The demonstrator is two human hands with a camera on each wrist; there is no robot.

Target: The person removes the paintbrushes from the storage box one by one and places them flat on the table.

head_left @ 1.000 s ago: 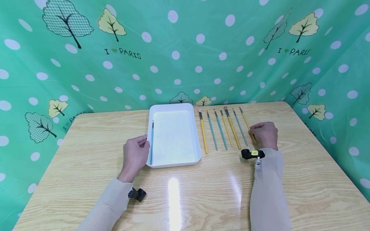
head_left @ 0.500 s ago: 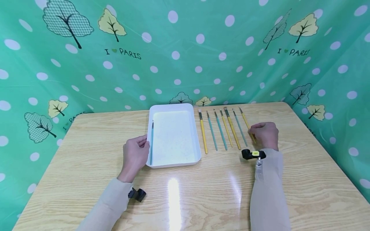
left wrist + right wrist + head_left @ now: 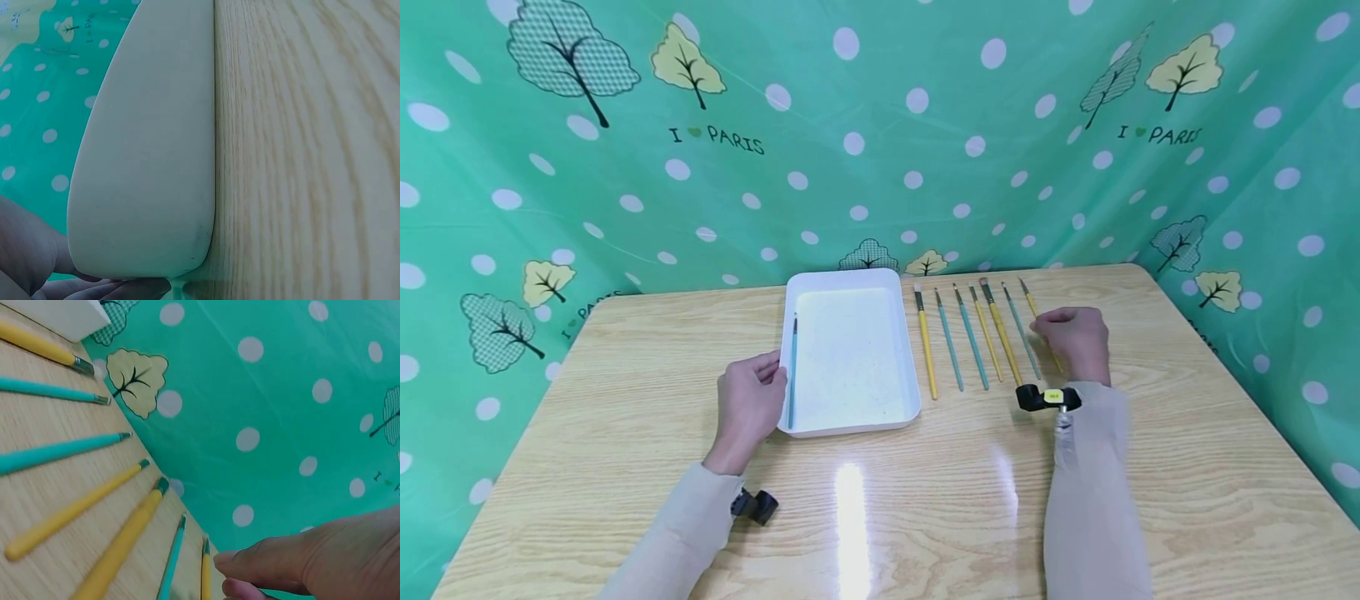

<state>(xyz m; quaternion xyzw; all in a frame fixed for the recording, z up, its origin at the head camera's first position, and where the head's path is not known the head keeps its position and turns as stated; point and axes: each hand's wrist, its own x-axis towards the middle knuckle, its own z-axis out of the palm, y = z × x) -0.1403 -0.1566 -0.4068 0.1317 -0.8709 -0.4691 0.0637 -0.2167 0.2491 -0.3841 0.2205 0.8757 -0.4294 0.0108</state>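
Note:
My left hand (image 3: 751, 402) grips the left wall of a shallow white tray (image 3: 850, 430), thumb at the rim and fingers along the outside; in the left wrist view the tray's end wall (image 3: 144, 150) fills the middle. A slim blue paintbrush (image 3: 793, 367) lies inside, along that left wall. On the right, my right hand (image 3: 1078, 340) hovers with bent fingers over the rightmost yellow paintbrush (image 3: 1028, 298), partly hiding its handle. In the right wrist view the thumb and fingertips (image 3: 228, 559) are beside this brush, nothing between them. Left of it lies a thin teal paintbrush (image 3: 1018, 323).
Several more paintbrushes lie in a row between tray and right hand, including a flat yellow one (image 3: 927, 350) closest to the tray and a thick yellow one (image 3: 1000, 333). A green polka-dot curtain (image 3: 880, 125) hangs behind the wooden table (image 3: 625, 400).
My right hand has come away from the rightmost yellow paintbrush, shifting slightly left and farther back. That brush stays where it was. The left hand keeps its hold on the tray.

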